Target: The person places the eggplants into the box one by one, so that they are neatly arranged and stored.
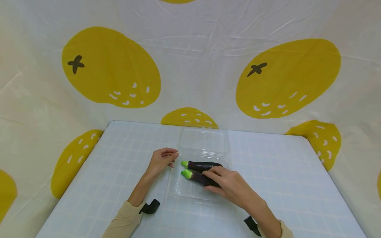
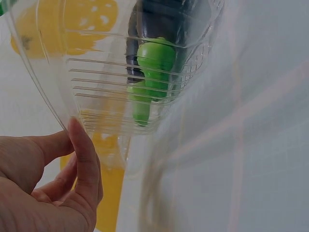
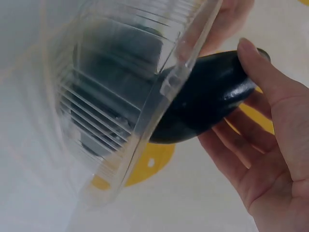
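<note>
A clear plastic clamshell container point(image 1: 190, 195) lies on the table with its lid folded back. Two dark eggplants with bright green stem ends are in its base, side by side. My right hand point(image 1: 227, 183) grips the blunt end of the nearer eggplant point(image 1: 197, 177), and in the right wrist view this eggplant point(image 3: 207, 99) slants up past the rim. Behind it lies the farther eggplant point(image 1: 202, 165), stem to the left. At the left, my left hand point(image 1: 162, 161) pinches the container's rim between thumb and forefinger; the left wrist view shows those fingertips point(image 2: 74, 126) right at the edge.
The open lid point(image 1: 203, 140) lies toward the table's far edge. A pale checked cloth covers the table point(image 1: 268, 172). Behind and beside it hangs a white curtain point(image 1: 196, 76) with large yellow fruit prints. Each wrist wears a black device point(image 1: 151, 207).
</note>
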A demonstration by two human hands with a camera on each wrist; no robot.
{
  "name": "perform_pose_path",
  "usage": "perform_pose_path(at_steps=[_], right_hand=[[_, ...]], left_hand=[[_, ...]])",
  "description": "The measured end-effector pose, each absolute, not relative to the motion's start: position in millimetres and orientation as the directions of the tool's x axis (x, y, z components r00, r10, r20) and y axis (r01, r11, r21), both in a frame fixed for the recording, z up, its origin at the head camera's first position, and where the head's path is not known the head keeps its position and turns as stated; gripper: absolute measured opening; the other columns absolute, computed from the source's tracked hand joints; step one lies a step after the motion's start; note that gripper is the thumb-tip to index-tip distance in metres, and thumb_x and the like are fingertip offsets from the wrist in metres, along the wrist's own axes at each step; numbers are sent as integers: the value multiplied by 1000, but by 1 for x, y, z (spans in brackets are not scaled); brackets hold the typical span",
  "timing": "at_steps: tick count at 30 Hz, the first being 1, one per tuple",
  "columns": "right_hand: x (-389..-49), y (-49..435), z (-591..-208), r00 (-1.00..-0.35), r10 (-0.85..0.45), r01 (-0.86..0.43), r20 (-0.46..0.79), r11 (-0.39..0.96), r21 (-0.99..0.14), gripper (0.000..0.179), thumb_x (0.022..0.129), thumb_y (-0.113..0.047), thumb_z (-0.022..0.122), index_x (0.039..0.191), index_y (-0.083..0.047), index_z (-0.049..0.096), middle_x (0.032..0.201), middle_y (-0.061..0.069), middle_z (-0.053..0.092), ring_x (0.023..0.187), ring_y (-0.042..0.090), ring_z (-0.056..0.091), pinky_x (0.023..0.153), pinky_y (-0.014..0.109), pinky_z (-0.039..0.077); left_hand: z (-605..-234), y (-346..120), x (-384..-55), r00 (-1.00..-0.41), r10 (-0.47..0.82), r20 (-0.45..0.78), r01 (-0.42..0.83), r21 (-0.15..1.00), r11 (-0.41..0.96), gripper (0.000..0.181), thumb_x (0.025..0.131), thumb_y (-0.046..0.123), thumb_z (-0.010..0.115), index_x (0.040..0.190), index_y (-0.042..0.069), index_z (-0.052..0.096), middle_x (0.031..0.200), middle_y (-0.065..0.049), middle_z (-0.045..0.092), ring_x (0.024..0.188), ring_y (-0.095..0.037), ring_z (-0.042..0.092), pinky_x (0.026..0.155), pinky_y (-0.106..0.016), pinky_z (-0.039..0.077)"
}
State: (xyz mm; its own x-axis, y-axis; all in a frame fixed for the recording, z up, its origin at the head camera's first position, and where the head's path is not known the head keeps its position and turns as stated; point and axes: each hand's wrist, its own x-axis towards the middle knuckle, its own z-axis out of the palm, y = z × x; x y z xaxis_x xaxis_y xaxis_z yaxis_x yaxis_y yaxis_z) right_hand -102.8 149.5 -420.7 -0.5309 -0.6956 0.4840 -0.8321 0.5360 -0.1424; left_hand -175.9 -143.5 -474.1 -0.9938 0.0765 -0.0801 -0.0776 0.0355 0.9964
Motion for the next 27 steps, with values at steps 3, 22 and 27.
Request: perform_pose_path(at_steps=[3,22,27], right_hand=[[-102,147,-425,-538,-702,-830,467,537,-149,46,80,-32,88,120,-13,72,106,0,68,84,12,67,68,26,60],[-98,138,-444,-578,-724,-812,376,553,-184,41,88,-39,80,119,-12,75,105,1,68,86,12,66,69,23,58],[-98,137,-451,-593,-720,-804,360,558,-207,41,88,-39,80,118,-12,74,105,1,68,89,12,64,72,23,58]], left_hand=[[-474,-143,-175,-994,77,-81,-78,996,34,31,95,7,75,117,-12,68,99,-27,70,66,-13,62,58,-21,57],[-473,-143,-177,-995,54,-88,-84,995,57,28,95,9,76,116,-9,70,99,-25,70,70,-20,65,57,-23,57],[-474,-143,-177,-993,55,-102,-100,994,44,26,94,8,76,115,-7,71,98,-24,71,70,-21,65,56,-23,58]])
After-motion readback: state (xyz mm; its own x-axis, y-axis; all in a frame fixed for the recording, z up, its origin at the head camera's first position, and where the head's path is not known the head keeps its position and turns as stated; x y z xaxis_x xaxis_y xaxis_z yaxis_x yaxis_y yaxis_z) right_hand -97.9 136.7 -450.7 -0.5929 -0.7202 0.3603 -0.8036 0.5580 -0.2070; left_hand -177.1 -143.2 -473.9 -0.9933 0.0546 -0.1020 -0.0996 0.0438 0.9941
